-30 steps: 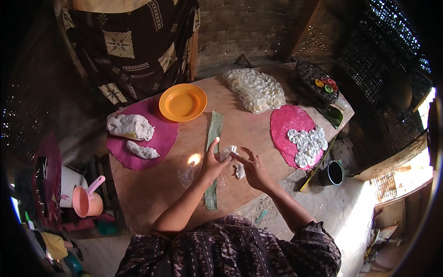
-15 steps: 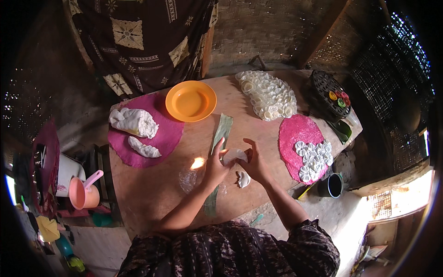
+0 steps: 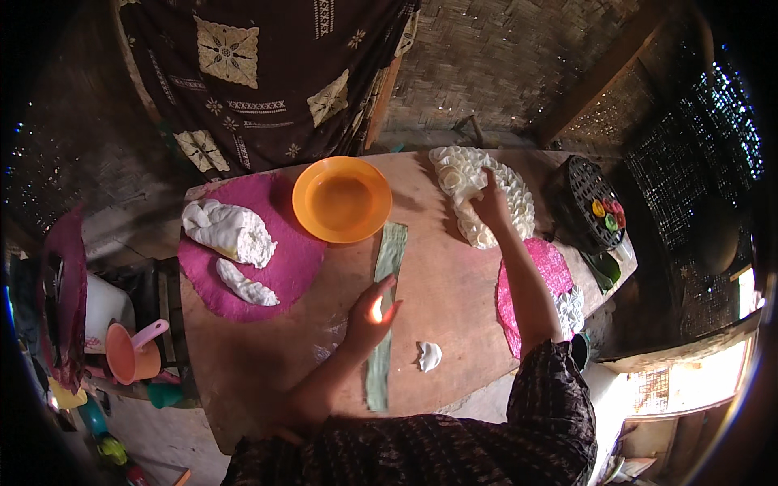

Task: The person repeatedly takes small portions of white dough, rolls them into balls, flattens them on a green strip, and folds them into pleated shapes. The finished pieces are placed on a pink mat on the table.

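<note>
My right hand (image 3: 491,207) reaches to the cluster of thin white dough cups (image 3: 485,236) at the back right. Its thumb and index finger are around a white dough cup (image 3: 465,191) on top of that cluster; the other fingers are partly hidden. Nearer to me, my left hand (image 3: 371,314) is empty, thumb and fingers apart, above a long green strip (image 3: 378,373) that looks like leaf. A small folded scrap of white dough (image 3: 430,356) lies on the wooden board to the right of the strip.
On a magenta mat (image 3: 203,283) lie a thick dough log (image 3: 227,231) and a smaller roll (image 3: 245,283). An orange plate (image 3: 302,202) stands beside it. Pleated white rounds (image 3: 570,308) sit on a pink mat (image 3: 512,300), near a dark perforated tray (image 3: 577,190) with small coloured pieces.
My hands were together over the strip with a thin white dough round between them. The right has since moved away to the cup cluster; the left stays near the strip, now empty.
</note>
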`<state>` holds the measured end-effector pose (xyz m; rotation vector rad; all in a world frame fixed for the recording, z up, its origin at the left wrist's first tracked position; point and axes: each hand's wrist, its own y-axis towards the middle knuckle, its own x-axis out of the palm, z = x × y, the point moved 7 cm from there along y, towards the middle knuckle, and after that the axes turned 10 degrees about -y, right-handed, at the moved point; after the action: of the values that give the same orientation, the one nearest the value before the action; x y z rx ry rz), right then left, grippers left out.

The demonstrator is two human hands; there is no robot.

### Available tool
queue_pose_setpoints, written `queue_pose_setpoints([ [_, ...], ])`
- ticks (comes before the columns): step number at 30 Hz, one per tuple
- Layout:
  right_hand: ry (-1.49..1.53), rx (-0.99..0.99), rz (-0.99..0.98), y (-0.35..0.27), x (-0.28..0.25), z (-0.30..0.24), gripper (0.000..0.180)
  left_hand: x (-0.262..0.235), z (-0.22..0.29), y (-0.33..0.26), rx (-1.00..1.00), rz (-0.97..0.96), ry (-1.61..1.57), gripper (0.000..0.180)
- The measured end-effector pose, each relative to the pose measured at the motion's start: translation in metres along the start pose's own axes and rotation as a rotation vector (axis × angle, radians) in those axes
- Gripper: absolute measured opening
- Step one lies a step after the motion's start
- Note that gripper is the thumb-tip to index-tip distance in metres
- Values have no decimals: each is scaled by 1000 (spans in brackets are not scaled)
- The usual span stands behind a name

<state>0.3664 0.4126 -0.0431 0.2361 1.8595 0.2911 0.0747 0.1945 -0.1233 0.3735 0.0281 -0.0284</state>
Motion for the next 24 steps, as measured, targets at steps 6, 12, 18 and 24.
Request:
queue_pose_setpoints([
  [6, -27, 47, -46, 59, 40, 13, 77, 4, 6, 8, -77, 8, -38, 53],
  [12, -263, 133, -134, 56, 60, 15, 76, 1, 7, 11, -103, 1, -36, 55],
  [18, -70, -63, -164, -4, 16, -21, 73, -2, 12, 12, -40, 22, 39, 52],
  [24, 135, -196, -871, -247, 25, -82, 47, -15, 29, 7, 80, 130, 266, 28],
])
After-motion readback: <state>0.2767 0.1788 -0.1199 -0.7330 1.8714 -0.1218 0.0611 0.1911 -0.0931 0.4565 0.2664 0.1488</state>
